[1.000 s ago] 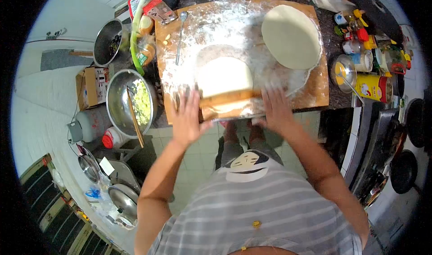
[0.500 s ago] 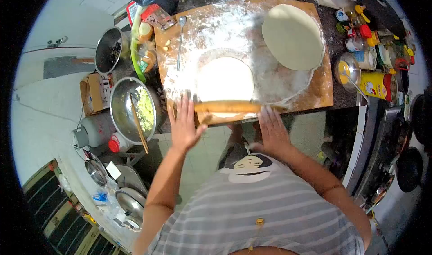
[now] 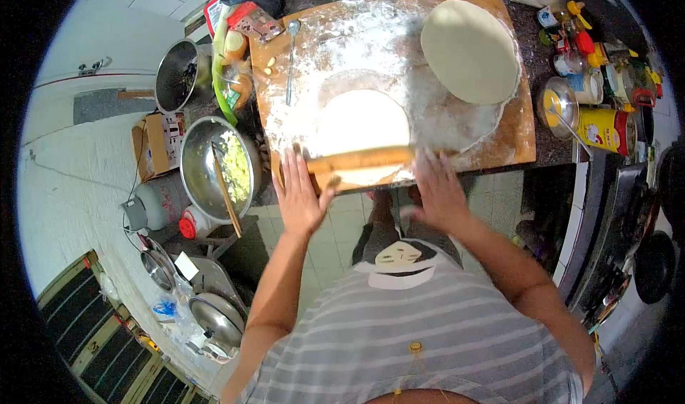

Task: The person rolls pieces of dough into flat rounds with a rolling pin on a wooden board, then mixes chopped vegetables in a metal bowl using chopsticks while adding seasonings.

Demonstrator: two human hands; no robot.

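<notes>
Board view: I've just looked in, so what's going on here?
A person's left hand and right hand are at opposite ends of a rolling pin, fingers extended; the right one is blurred. The pin lies across the near part of the dough on a floury board. A larger sheet lies flat at the board's far right. Left of the board, a bowl holds chopped greens, with chopsticks sticking out over its rim.

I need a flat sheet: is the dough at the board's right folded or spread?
Spread. The dough lies flat on the board, one broad oval.
</notes>
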